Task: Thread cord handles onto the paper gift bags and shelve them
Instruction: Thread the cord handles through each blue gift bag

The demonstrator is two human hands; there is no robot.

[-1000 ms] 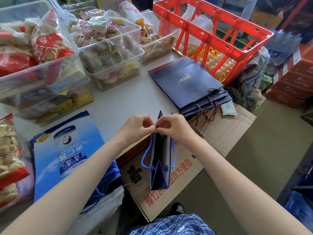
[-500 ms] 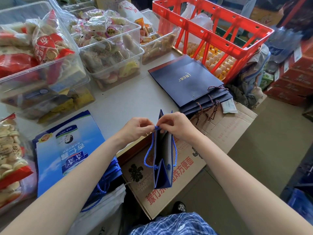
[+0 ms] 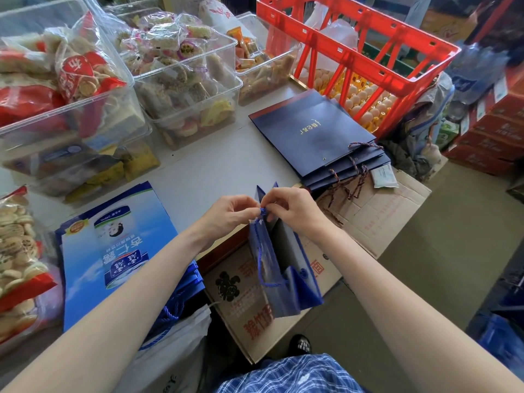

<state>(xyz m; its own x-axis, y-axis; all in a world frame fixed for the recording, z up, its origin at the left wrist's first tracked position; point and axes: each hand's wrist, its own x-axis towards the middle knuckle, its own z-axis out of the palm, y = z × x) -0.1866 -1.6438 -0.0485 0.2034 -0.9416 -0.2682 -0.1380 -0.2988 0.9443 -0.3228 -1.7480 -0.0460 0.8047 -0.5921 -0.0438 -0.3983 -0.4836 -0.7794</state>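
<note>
The blue twisted cord (image 3: 263,211), earlier hidden between the pinching fingers (image 3: 251,212), now shows bunched there; its loop hangs narrower.

Pale grey worktop (image 3: 215,171), crowded along its far side with clear plastic tubs (image 3: 187,89) of wrapped snacks. Behind it, a red plastic crate (image 3: 368,52) over trays of eggs (image 3: 365,106). Below the edge, flattened cardboard boxes (image 3: 377,217) on an olive-grey floor (image 3: 442,265). At right, stacked red cartons (image 3: 493,137). Soft daylight.

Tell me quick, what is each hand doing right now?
Left hand: fingers pinch the blue cord at the top edge of the blue gift bag.
Right hand: fingers pinch the same cord end, from the other side.
</note>
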